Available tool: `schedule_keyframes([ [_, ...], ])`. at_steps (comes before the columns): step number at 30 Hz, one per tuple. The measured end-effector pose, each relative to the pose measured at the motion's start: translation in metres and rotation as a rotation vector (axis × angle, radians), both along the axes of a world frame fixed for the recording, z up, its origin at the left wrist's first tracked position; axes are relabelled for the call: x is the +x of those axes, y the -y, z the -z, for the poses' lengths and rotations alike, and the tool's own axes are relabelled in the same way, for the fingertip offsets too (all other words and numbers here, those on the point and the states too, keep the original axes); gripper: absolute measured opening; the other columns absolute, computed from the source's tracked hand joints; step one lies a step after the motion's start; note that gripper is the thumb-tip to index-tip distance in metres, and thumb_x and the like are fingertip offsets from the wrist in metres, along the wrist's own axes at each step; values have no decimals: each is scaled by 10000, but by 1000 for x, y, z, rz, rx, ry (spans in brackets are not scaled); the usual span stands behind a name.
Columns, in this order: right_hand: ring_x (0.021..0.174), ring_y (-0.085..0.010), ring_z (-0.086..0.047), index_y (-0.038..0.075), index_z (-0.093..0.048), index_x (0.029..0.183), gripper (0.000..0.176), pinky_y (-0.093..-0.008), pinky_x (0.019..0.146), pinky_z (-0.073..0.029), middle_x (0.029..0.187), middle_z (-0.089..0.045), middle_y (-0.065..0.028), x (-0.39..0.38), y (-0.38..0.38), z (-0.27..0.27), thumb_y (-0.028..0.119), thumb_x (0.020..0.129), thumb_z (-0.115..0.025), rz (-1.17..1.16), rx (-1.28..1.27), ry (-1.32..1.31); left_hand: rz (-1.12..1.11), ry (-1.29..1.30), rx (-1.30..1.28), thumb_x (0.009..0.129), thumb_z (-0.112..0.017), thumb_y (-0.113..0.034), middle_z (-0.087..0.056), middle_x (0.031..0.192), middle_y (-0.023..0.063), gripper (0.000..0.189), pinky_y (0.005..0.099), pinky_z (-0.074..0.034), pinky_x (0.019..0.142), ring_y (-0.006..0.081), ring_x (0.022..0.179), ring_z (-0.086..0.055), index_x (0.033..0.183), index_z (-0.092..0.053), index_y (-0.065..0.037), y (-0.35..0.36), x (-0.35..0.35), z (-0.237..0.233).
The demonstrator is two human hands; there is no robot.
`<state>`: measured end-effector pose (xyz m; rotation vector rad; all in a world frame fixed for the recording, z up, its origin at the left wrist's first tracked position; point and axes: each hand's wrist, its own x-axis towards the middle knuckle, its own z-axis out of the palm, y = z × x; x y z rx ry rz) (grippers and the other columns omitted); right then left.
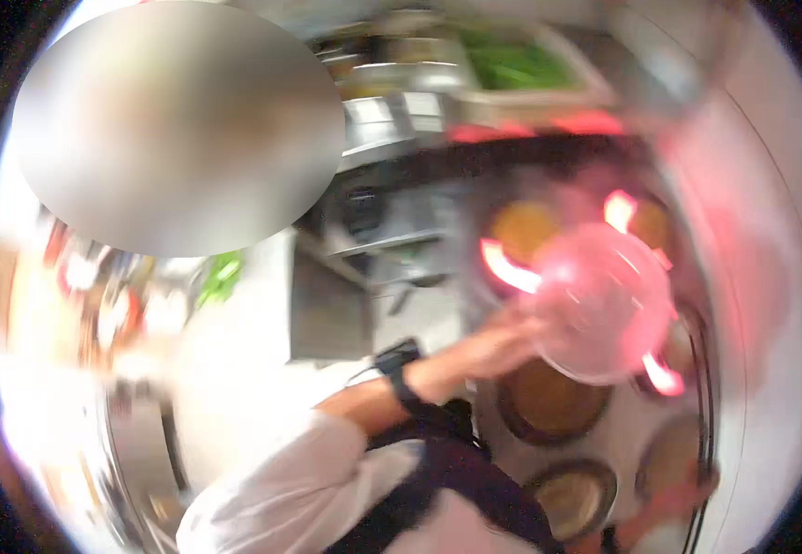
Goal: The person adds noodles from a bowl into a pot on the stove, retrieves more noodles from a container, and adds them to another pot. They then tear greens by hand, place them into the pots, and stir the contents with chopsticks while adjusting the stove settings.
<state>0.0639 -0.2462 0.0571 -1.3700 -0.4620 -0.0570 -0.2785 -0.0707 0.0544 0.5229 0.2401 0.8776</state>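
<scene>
Grasping clear round bowl (611, 305) by its edge in left hand (516, 334), the nearer; lies rightward of fingers, no long axis. Cannot tell finger state of right hand (682, 499), blurred near round pan (670, 452).

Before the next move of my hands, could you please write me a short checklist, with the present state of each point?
1. Clear bowl held by the left hand: ok, gripped at its side.
2. Bowl's contents known: cannot tell, too blurred.
3. Bowl safely above the bright glow: cannot tell; glowing patches show around it, height unclear.
4. Left sleeve off the wrist: ok, forearm bare.
5. Right hand grip: cannot tell, blurred.
6. Sharp view: not ok, motion blur.
</scene>
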Motion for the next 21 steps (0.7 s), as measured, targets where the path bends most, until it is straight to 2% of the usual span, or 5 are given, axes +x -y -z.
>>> schedule_keyframes([
  [7,675,-203,-536,-3,-509,823,285,-272,561,-463,747,-516,-106,-215,-48,-38,265,845,-415,-436,52,-34,-400,31,-101,817,-527,-199,-380,1218,78,556,390,-316,962,200,1118,-393,1279,-233,-101,54,-193,30],
  [12,652,-224,-537,-18,-512,837,318,-288,535,-473,725,-530,-131,-363,-67,-15,292,835,-443,-771,-7,-165,-782,-204,-361,796,-559,-220,-463,1103,102,634,370,-366,923,213,1037,-463,1289,-180,-94,130,-402,133],
  [14,647,-228,-538,-21,-513,840,325,-291,530,-475,721,-533,-137,-445,-67,-22,297,833,-448,-853,-20,-200,-937,-271,-569,758,-622,-194,-489,999,38,653,338,-393,846,140,962,-469,1262,-215,-118,161,-485,145],
  [18,566,-221,-497,-33,-499,805,335,-277,485,-423,680,-522,-146,-551,-68,-12,297,830,-446,-991,-154,86,-1122,-394,-566,749,-629,-261,-474,1072,117,705,347,-384,863,197,1006,-454,1270,-203,-53,199,-615,205],
  [21,582,-222,-511,-24,-496,803,330,-279,491,-432,701,-537,-155,-644,-65,-29,302,830,-452,-1091,-180,-60,-1215,-1070,-630,769,-564,-390,-438,1134,182,692,345,-321,927,271,1079,-400,1258,-260,-6,203,-704,257],
])
